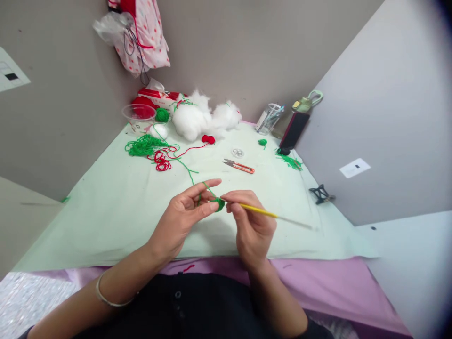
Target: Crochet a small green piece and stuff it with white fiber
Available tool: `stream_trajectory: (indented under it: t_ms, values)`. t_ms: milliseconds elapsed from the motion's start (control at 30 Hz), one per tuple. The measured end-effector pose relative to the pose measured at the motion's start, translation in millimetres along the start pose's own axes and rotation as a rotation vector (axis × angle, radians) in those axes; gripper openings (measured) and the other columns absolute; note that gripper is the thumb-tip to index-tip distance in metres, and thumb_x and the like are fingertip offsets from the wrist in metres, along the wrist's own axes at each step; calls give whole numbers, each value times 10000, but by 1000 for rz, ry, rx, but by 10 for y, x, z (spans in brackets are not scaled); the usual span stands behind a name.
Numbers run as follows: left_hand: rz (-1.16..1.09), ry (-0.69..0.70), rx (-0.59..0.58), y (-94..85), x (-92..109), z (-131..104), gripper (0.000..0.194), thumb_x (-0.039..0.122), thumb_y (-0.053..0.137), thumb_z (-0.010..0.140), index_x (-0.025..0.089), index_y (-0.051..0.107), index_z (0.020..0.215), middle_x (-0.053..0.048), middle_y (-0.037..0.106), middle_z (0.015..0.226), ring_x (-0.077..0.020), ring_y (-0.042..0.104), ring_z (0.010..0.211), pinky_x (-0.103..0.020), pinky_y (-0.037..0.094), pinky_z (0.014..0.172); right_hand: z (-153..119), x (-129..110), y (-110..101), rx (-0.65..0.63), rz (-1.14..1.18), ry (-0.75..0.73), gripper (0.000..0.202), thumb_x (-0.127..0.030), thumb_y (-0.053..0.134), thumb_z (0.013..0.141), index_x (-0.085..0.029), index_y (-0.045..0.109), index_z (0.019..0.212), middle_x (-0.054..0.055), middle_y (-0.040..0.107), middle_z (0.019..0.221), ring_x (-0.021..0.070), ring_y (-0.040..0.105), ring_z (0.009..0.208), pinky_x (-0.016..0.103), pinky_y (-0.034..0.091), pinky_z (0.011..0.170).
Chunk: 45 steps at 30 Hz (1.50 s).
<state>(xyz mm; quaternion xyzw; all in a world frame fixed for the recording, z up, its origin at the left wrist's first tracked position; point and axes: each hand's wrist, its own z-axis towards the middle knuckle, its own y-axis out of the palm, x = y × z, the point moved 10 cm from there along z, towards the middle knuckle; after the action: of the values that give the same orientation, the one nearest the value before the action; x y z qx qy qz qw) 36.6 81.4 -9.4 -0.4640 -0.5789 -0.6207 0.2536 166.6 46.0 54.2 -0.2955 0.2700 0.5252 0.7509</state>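
Green crocheted piece (220,204) to handle with patience — pinched now between thumb and fingers of the left hand (180,212), above the near part of the pale green cloth (116,214), just beside the fingertips of the right hand (253,228). With that right hand, closed like on a pencil around the yellow-handled hook (259,211), guide firmly but do not squeeze. Too small to tell: hook tip inside a loop or only against the edge. Let the green strand (189,171) run over the raised left forefinger with even tension, neither slack nor stretched. Turn the hook by small wrist movements, without dragging the piece from the pinch. Better also to watch the feed — free from the red yarn (162,165) beside the green yarn heap (144,145).
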Motion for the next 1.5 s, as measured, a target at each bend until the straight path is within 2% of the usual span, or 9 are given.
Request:
stream_trajectory:
  t_ms: [133, 200, 367, 500, 800, 1000, 1267, 1400, 1500]
  values:
    - [-158, -127, -22, 55, -162, 11, 479, 301, 833, 804, 223, 730, 1265, -27, 699, 964, -150, 607, 959, -260, 453, 901, -155, -175, 77, 9, -261, -274, 447, -52, 650, 909, -324, 721, 1256, 71, 726, 1093, 197, 676, 912, 360, 600, 733]
    - [-250, -200, -72, 115, -230, 13, 459, 308, 829, 801, 183, 743, 1234, -55, 717, 1016, -163, 610, 993, -263, 463, 912, -178, -176, 99, -7, -276, -302, 491, -32, 636, 907, -325, 701, 1295, 75, 722, 1098, 195, 671, 902, 356, 599, 723]
    - [-284, -245, -137, 164, -232, 11, 519, 242, 823, 776, 177, 726, 1282, -60, 713, 1052, -141, 587, 936, -229, 447, 820, -52, -50, 13, -29, -32, -100, 345, -64, 613, 945, -299, 745, 1162, 44, 720, 992, 173, 694, 914, 322, 591, 747]
    - [-286, -230, -172, 179, -191, 19, 483, 226, 790, 781, 160, 740, 1257, -70, 715, 1067, -157, 591, 968, -258, 443, 890, -6, -20, -16, -34, 109, -14, 274, -96, 590, 969, -274, 757, 1093, 37, 738, 957, 177, 692, 908, 329, 578, 753]
    - [-214, -185, -222, 102, -125, 31, 403, 238, 757, 785, 183, 778, 1185, -23, 645, 883, -140, 559, 849, -313, 444, 951, -12, 433, -56, 41, 522, 373, 150, -330, 652, 961, -236, 761, 915, 16, 709, 820, 113, 609, 597, 273, 523, 568]
    - [2, -63, -179, 105, -64, 10, 375, 250, 813, 820, 306, 774, 1189, 9, 659, 886, -129, 587, 906, -257, 431, 908, -36, 315, 13, -22, 343, 278, 138, -272, 654, 967, -271, 791, 981, 29, 749, 923, 155, 658, 854, 301, 536, 764]
    - [122, 20, -95, -11, 4, 4, 360, 284, 800, 849, 350, 765, 1201, 18, 610, 939, -116, 561, 936, -229, 424, 887, -47, 520, 43, 26, 616, 483, 155, -335, 626, 983, -235, 730, 926, 13, 745, 816, 115, 629, 666, 268, 520, 662]
    - [148, 43, -97, -15, 37, 2, 349, 272, 790, 858, 352, 764, 1196, 19, 611, 930, -114, 560, 924, -225, 428, 873, -32, 447, 24, -1, 561, 432, 169, -318, 569, 1018, -234, 701, 954, 6, 750, 817, 115, 656, 667, 271, 545, 668]
    - [195, 71, -73, -48, 64, -1, 358, 281, 786, 864, 346, 754, 1215, 16, 614, 917, -123, 559, 915, -237, 428, 868, -23, 270, -57, -19, 344, 306, 172, -255, 527, 1034, -237, 696, 1002, 15, 762, 894, 126, 691, 710, 293, 577, 698]
